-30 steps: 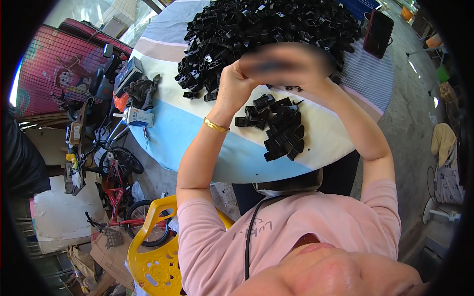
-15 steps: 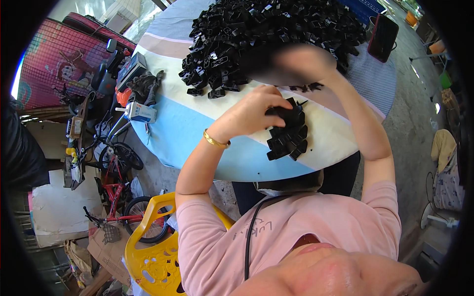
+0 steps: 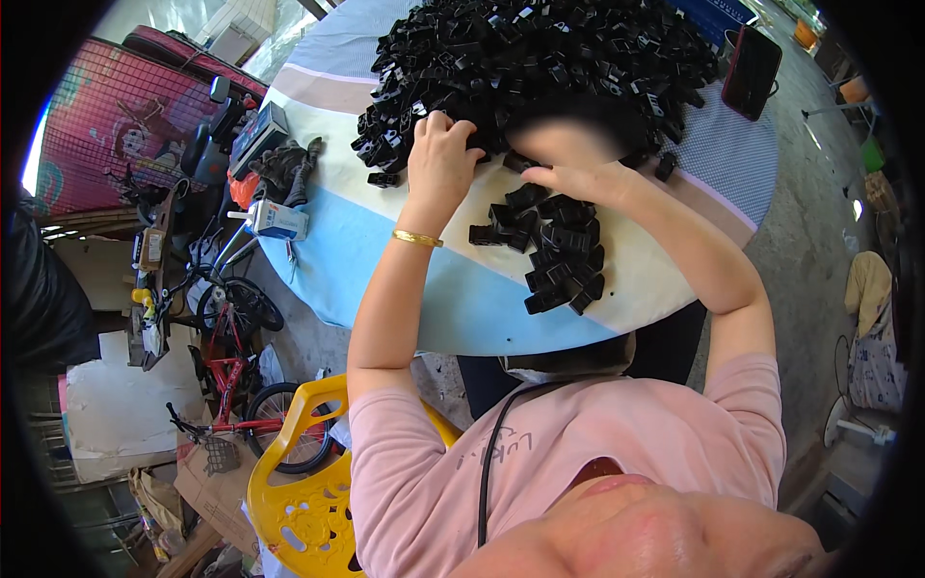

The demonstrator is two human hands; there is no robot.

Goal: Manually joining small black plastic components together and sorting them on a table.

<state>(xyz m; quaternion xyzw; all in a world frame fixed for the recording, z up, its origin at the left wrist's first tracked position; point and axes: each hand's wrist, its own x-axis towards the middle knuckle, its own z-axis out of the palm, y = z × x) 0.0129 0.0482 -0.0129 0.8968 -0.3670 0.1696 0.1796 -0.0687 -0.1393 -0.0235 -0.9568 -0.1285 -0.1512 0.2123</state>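
A big heap of small black plastic parts (image 3: 540,58) covers the far side of the round table. At its near left edge, my left hand (image 3: 441,166) reaches in with bent fingers, thumb and forefinger apart and no part visible between them. My right hand (image 3: 583,169) is at the heap's near edge, its thumb pointing left; its fingers are blurred, and a black part shows close to the thumb. Nearer to me lies a small cluster of black parts (image 3: 559,252), apart from the heap and touched by neither hand.
The striped tablecloth (image 3: 414,313) hangs over the table's curved edge. A phone (image 3: 752,73) stands at the far right beside a blue basket (image 3: 715,13). Boxes (image 3: 279,220) and a dark cloth (image 3: 287,173) lie at the left edge. A yellow chair (image 3: 289,482) and red bicycle (image 3: 226,376) are beyond.
My left hand has moved from the small cluster up to the heap's left edge. My right hand has come nearer and lower. More parts now show at the cluster's left side.
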